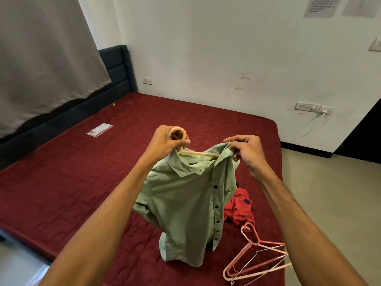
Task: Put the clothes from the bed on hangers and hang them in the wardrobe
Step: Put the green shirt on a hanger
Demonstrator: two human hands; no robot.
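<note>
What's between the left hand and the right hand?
Head view: a bare arm of the beige hanger runs from the left hand into the green shirt, whose top edge the right hand pinches.

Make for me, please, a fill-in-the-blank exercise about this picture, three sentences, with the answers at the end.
The left hand grips the hook of the hanger, and the right hand pinches the ____ shirt.
The crumpled garment lying on the bed is ____.
The spare hangers lie on the bed at the person's ____ side.
Missing words: green; red; right.
</note>
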